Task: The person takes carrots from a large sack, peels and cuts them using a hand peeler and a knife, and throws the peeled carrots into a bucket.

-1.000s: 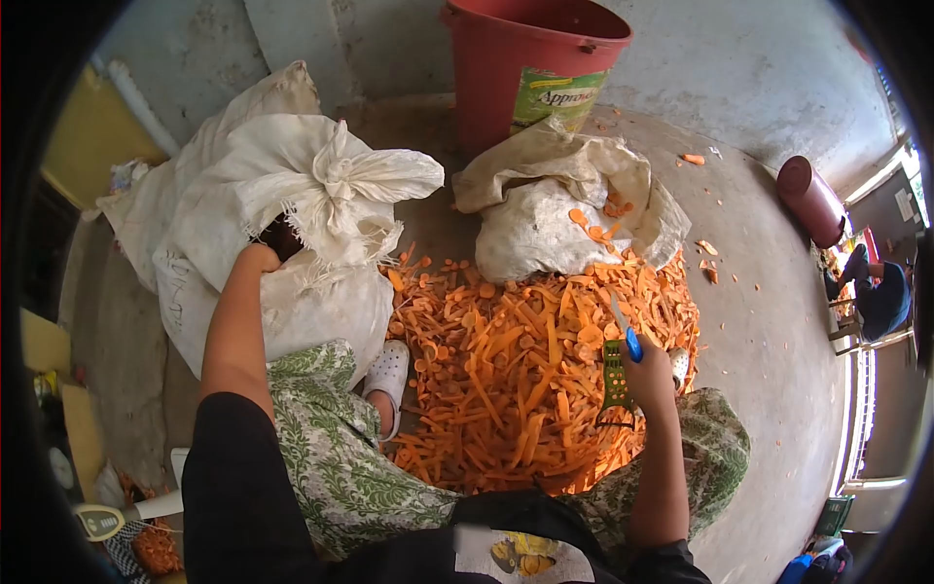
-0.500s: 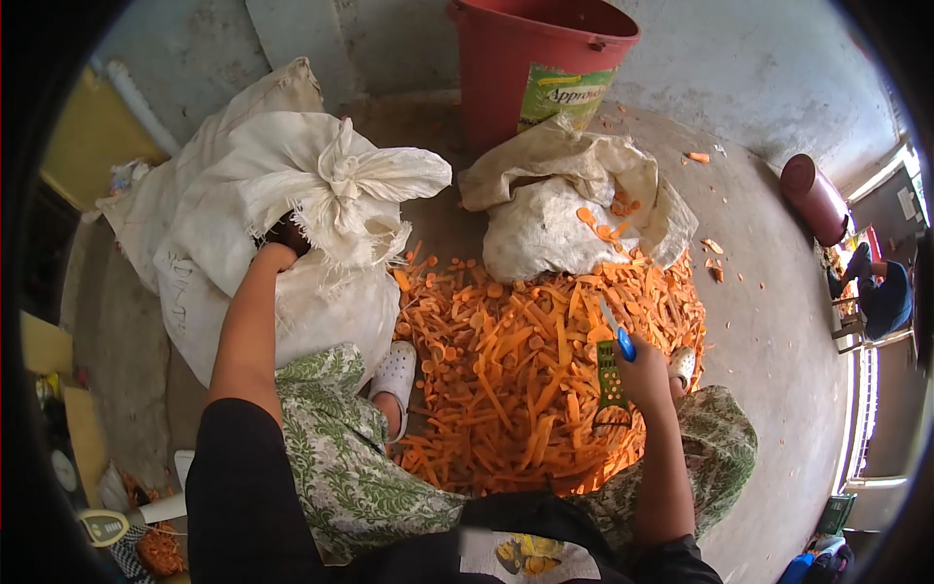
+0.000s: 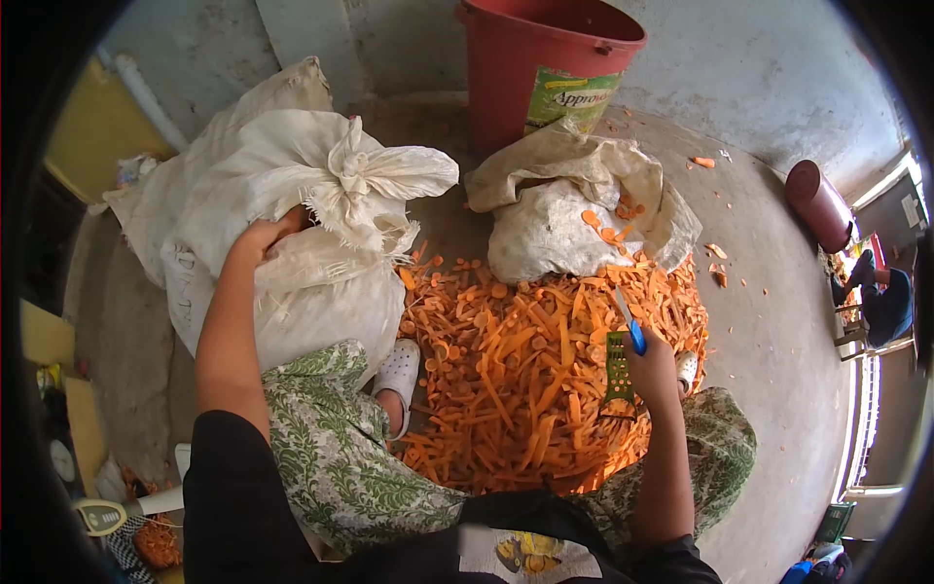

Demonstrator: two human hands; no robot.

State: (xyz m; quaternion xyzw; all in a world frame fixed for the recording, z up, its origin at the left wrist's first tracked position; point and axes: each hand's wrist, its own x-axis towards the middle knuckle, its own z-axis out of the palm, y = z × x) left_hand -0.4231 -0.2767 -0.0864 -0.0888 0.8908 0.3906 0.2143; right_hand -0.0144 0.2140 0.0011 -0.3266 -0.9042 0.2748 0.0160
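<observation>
My left hand (image 3: 269, 237) is at a gap in the big white woven sack (image 3: 321, 307), just below its knotted top. Its fingertips are hidden under the frayed fabric, so I cannot see what they hold. My right hand (image 3: 654, 370) is closed around the blue handle of a knife (image 3: 636, 337), its blade pointing up and away. Against the same hand is a green perforated peeler (image 3: 618, 368) with a dark frame at its lower end. Below both tools spreads a heap of orange carrot peelings and cut slices (image 3: 516, 380) between my feet.
Behind the heap lies a slumped, dirty white sack (image 3: 545, 238) with carrot slices on it. A red bucket (image 3: 501, 88) stands against the wall. Farther right are a maroon container (image 3: 819, 204) and a seated person (image 3: 887, 307). Carrot bits dot the floor.
My left hand has drawn back and up from the dark gap in the sack, so more of it shows. My right hand still holds the knife and peeler, almost unmoved.
</observation>
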